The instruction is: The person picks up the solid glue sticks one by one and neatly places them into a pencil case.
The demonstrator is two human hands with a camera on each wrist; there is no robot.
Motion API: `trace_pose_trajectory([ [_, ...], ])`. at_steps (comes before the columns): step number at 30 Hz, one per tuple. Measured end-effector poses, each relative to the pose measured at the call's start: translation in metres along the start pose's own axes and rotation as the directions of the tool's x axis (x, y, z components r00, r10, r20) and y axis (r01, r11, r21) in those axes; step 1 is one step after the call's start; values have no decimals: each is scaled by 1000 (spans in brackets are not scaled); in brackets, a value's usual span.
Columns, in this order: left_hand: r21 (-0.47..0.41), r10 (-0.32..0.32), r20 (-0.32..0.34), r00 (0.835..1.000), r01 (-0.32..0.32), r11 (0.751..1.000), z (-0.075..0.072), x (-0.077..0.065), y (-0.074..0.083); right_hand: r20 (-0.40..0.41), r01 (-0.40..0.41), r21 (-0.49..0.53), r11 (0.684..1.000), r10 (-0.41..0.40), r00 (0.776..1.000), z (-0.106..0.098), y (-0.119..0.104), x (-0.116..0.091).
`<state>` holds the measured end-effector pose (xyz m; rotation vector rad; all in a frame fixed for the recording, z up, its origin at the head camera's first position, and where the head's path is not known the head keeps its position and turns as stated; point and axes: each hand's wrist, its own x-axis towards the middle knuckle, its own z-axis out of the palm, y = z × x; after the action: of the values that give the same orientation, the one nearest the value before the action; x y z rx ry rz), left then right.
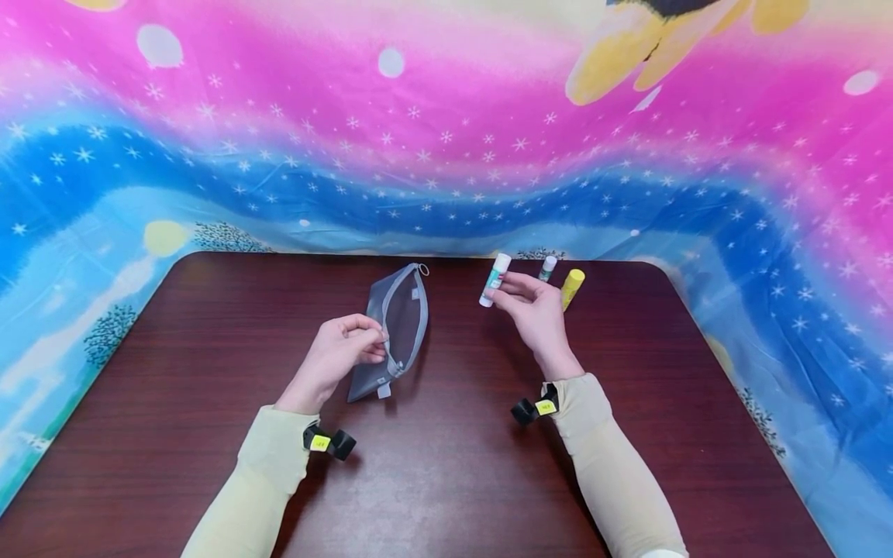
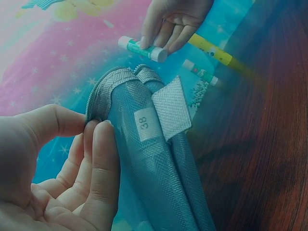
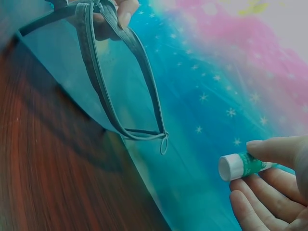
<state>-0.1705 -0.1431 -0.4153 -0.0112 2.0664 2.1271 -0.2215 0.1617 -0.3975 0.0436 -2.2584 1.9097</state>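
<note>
Pale sleeves [image 1: 258,480] nearest, mesh pouch [image 1: 377,301] agape, glue stick [image 1: 494,280] raised

My forearms come up over the dark surface [image 1: 432,480], on the near side of the pouch. At the pouch's left rim, my left grip [image 1: 335,353] pinches the edge between thumb and fingers, and the mouth gapes. To the right of the pouch, well apart from it, my right grip [image 1: 539,314] grasps the glue stick at a slant between thumb and fingertips. Farther right of the pouch, a second stick [image 1: 547,268] and a yellow tube [image 1: 573,288] appear to stand on the surface, the tube partly hidden by my right grip.

Doing this well, I judge, calls for a light but firm pinch on one rim only. Too hard a pull could swing the limp pouch round; too slack a hold could let its two edges fall together. I would hold the glue stick by its green label, fingertips clear of the white end facing the pouch. Whether the pouch's lower edge rests on the surface, I cannot tell.
</note>
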Motion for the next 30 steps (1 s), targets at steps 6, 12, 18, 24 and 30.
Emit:
trace_pose_trajectory([
  [6,4,-1,3,1000,1,1000,0,0,0,33,-33,15,999,33,999,9,-4,-1],
  [12,4,-2,3,1000,2,1000,1,0,0,69,-52,35,998,50,996,22,-4,1],
  [18,-4,-11,-4,1000,11,1000,2,0,1,120,-80,59,995,72,990,33,-3,2],
  [24,-9,-12,-9,1000,12,1000,2,0,0,179,-136,43,990,126,976,43,-3,2],
  [30,-2,-14,-9,1000,14,1000,3,1,-1,226,-178,65,982,159,961,53,1,2],
])
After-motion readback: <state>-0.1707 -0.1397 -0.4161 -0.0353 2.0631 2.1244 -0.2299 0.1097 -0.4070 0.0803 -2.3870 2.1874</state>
